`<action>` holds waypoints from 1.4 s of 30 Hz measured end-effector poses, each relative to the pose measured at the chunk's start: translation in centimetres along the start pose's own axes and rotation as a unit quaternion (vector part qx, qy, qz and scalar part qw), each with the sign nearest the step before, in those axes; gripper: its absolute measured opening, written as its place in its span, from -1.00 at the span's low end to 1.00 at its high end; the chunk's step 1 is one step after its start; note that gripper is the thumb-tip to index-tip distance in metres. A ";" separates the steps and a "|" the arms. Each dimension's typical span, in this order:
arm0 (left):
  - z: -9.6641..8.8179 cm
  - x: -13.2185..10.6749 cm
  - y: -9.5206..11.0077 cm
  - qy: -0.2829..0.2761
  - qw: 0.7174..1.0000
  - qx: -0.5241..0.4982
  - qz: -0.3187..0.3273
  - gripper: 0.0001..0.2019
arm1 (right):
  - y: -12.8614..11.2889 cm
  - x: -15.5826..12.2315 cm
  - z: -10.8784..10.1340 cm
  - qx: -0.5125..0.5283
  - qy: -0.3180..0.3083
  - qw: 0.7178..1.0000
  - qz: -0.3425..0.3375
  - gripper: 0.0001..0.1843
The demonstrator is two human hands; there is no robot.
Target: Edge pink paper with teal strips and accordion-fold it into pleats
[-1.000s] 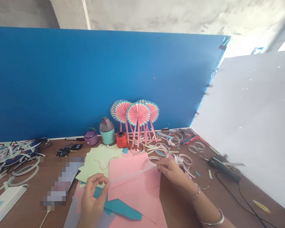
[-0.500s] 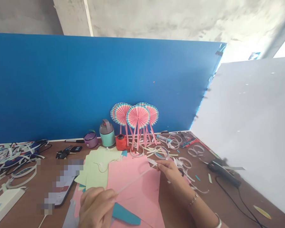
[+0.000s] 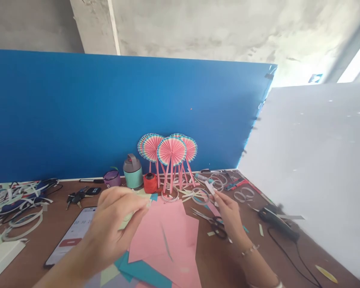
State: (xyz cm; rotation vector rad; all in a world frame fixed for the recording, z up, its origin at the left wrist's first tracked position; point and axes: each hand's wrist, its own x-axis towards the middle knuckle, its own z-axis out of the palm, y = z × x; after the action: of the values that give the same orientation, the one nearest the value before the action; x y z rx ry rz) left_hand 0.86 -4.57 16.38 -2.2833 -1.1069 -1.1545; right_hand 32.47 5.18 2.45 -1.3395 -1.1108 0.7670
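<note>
My left hand (image 3: 120, 220) is raised over the left of the paper stack, thumb and fingers pinched, with a tiny pale bit at the tips too small to name. My right hand (image 3: 229, 214) pinches a short white strip (image 3: 210, 188) above the right side of the table. Between the hands lies pink paper (image 3: 156, 228), with teal paper (image 3: 144, 272) partly under it. A thin, blurred grey strip (image 3: 166, 242) shows over the pink sheet; whether it rests there or is falling I cannot tell. Scissors (image 3: 211, 222) lie beside my right hand.
Pink folded paper fans (image 3: 171, 152) stand at the back by a red spool (image 3: 150, 183), a teal-and-grey container (image 3: 133, 172) and a purple cup (image 3: 112, 179). A phone (image 3: 70, 236) and keys (image 3: 75, 197) lie left. On the right are paper rings and a black corded tool (image 3: 277, 224).
A thin strip stretched between my hands is no longer there. My left hand has risen, and my right hand has shifted right, uncovering the scissors. The view has tilted slightly up.
</note>
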 end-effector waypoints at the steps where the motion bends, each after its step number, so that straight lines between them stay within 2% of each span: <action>1: 0.1 0.5 0.0 -0.013 1.000 -0.016 -0.012 -0.80 | 0.3 0.0 0.2 -0.051 -0.002 0.998 -0.035 -0.62; 3: 0.4 1.3 0.0 -0.032 0.997 -0.048 -0.042 -0.72 | 0.6 -0.1 0.7 -0.133 -0.006 0.987 -0.085 -0.61; 5: 0.8 1.8 0.1 -0.043 0.995 -0.065 -0.069 -0.69 | 0.4 -0.5 1.2 -0.121 -0.029 0.987 -0.098 -0.58; 7: 0.9 2.0 0.1 -0.055 0.991 -0.072 -0.094 -0.70 | -0.2 -1.0 1.4 -0.005 -0.126 0.990 -0.060 -0.55; 9: 1.1 2.1 0.1 -0.067 0.987 -0.080 -0.121 -0.73 | -0.9 -1.5 1.5 0.139 -0.263 0.955 0.015 -0.51; 10: 1.1 2.0 0.0 -0.071 0.985 -0.082 -0.135 -0.74 | -1.2 -1.8 1.6 0.184 -0.308 0.932 0.053 -0.48; 11: 1.2 2.0 -0.1 -0.075 0.983 -0.083 -0.147 -0.75 | -1.3 -2.0 1.7 0.204 -0.324 0.920 0.083 -0.48; 13: 1.3 1.9 -0.3 -0.080 0.979 -0.086 -0.166 -0.75 | -1.3 -2.4 2.1 0.185 -0.297 0.931 0.102 -0.54; 15: 1.3 1.9 -0.4 -0.090 0.975 -0.090 -0.184 -0.75 | -0.7 -2.7 2.7 0.163 -0.270 0.945 0.086 -0.54; 17: 1.2 2.1 -0.3 -0.100 0.970 -0.097 -0.198 -0.74 | 0.0 -2.9 3.3 0.187 -0.296 0.934 0.078 -0.49; 20: 1.0 2.5 0.1 -0.106 0.966 -0.114 -0.204 -0.75 | 0.6 -3.2 4.0 0.274 -0.361 0.884 0.118 -0.53; 24: 0.9 2.9 0.8 -0.109 0.960 -0.132 -0.223 -0.75 | 0.1 -3.4 4.4 0.383 -0.420 0.804 0.174 -0.64; 26: 1.0 2.9 1.1 -0.119 0.949 -0.156 -0.246 -0.74 | -0.2 -3.5 4.4 0.415 -0.427 0.779 0.196 -0.67; 28: 1.2 3.0 1.4 -0.132 0.937 -0.189 -0.263 -0.73 | -0.4 -3.5 4.5 0.430 -0.425 0.766 0.219 -0.64; 31: 1.6 3.1 2.0 -0.140 0.931 -0.215 -0.261 -0.74 | -0.3 -3.6 4.5 0.430 -0.413 0.767 0.236 -0.60; 37: 2.2 3.4 2.6 -0.134 0.942 -0.211 -0.223 -0.77 | -0.6 -3.9 4.6 0.386 -0.406 0.797 0.226 -0.62; 42: 2.3 3.5 3.2 -0.149 0.936 -0.225 -0.224 -0.76 | -0.8 -4.0 4.6 0.376 -0.400 0.799 0.244 -0.65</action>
State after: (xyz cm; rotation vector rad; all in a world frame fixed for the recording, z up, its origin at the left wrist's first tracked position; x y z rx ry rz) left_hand 5.75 -3.48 17.91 -2.7066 -1.6970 -1.3721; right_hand 26.76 3.04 1.98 -0.5648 -0.8789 2.0466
